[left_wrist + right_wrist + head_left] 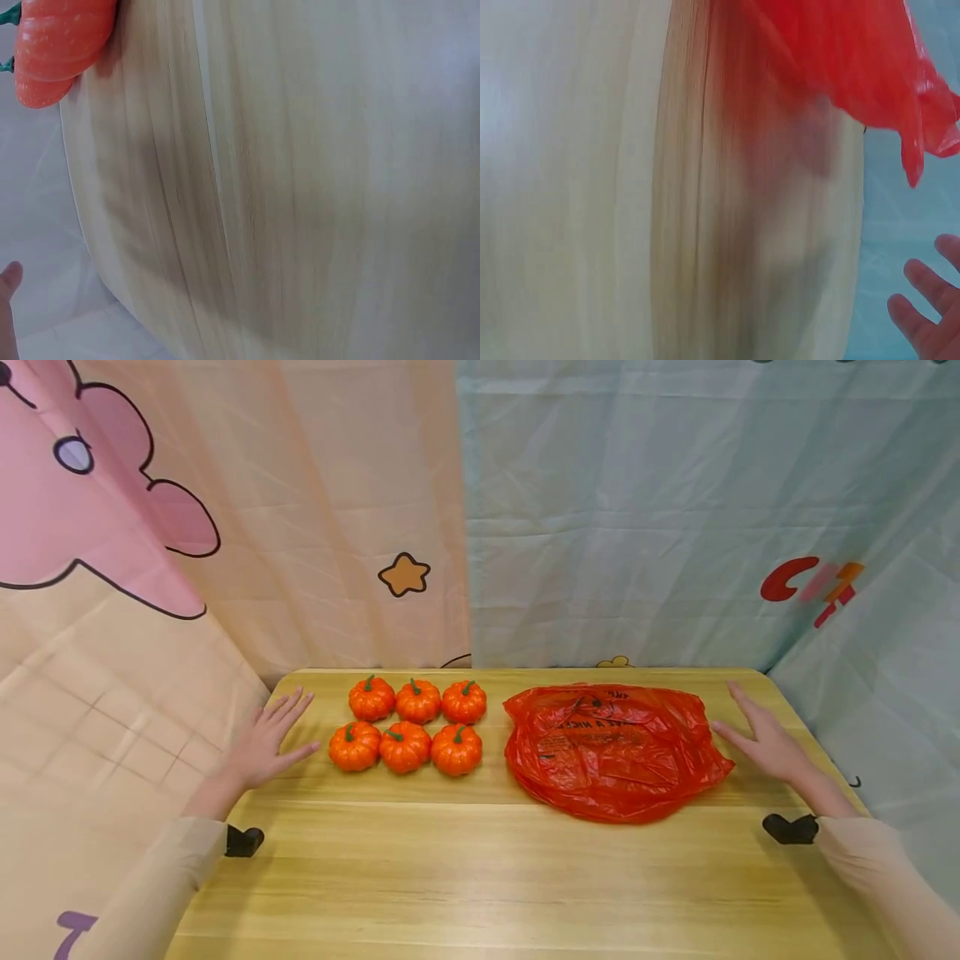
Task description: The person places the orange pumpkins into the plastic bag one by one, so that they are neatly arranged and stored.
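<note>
Wood-grain table [480, 877], cartoon-print curtain [600, 527] at twelve. Six miniature pumpkins [408, 747] at eleven, red plastic bag [618, 764] at one. Left hand [261, 747] at ten, right hand [771, 747] at two: both spread, gripping nothing. Looks pre-contact; next move likely calls for inward reach.

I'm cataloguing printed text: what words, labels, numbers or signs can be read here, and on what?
"A NICE", seemingly mirrored: red plastic bag.
Bag's other print: too creased or small to read.
Coloured shapes on the cloth backdrop: cannot tell whether they are letters.
</note>
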### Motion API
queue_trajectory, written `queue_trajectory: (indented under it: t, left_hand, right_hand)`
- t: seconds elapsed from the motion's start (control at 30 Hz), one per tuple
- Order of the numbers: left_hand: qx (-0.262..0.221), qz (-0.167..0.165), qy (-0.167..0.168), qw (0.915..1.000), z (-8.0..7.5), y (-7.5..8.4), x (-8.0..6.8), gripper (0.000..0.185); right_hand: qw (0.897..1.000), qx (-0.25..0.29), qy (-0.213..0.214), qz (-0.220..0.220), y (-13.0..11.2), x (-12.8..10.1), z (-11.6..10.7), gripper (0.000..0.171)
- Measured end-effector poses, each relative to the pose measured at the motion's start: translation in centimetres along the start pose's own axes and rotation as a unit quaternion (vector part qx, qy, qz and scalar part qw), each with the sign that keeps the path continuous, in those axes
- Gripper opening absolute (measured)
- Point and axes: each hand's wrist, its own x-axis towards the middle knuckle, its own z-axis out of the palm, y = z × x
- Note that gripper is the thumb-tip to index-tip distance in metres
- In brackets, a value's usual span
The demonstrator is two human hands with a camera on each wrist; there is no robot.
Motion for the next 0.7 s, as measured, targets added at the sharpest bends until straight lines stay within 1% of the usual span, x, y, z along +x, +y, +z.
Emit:
queue_trajectory:
  t: [0.07, 0.13, 0.2, 0.27, 0.33, 0.4, 0.5, 0.57, 0.7]
  left_hand:
    - [-0.043, -0.003, 0.002, 0.9991, 0.3, 0.2, 0.1, 0.079]
    - [-0.087, -0.009, 0.003, 0.9962, 0.7, 0.5, 0.2, 0.078]
    - [-0.130, -0.020, 0.004, 0.9912, 1.1, 0.8, 0.2, 0.078]
    - [-0.158, -0.028, 0.013, 0.9869, 1.5, 1.0, 0.2, 0.078]
    - [-0.181, -0.037, 0.022, 0.9826, 1.9, 1.3, 0.2, 0.078]
    - [-0.201, -0.042, 0.034, 0.9781, 2.3, 1.7, 0.2, 0.078]
    - [-0.224, -0.050, 0.048, 0.9721, 3.0, 2.1, 0.2, 0.078]
    - [-0.242, -0.055, 0.056, 0.9672, 3.5, 2.4, 0.2, 0.080]
    - [-0.279, -0.071, 0.067, 0.9554, 4.2, 2.8, 0.2, 0.083]
  right_hand:
    - [0.999, 0.043, -0.003, 0.012, -0.3, 0.1, 0.4, 0.081]
    - [0.997, 0.082, 0.002, 0.016, -0.4, 0.0, 0.8, 0.080]
    - [0.993, 0.115, 0.011, 0.020, -0.5, 0.0, 1.2, 0.075]
    - [0.989, 0.146, 0.027, 0.016, -0.5, -0.1, 1.6, 0.071]
    - [0.981, 0.188, 0.043, 0.012, -0.5, -0.2, 2.0, 0.066]
    - [0.970, 0.238, 0.054, 0.006, -0.4, -0.3, 2.4, 0.063]
    - [0.954, 0.295, 0.055, 0.009, -0.2, -0.4, 3.0, 0.059]
    - [0.949, 0.312, 0.044, 0.026, -0.2, -0.4, 3.2, 0.059]
    - [0.947, 0.310, 0.016, 0.078, -0.4, -0.5, 3.3, 0.060]
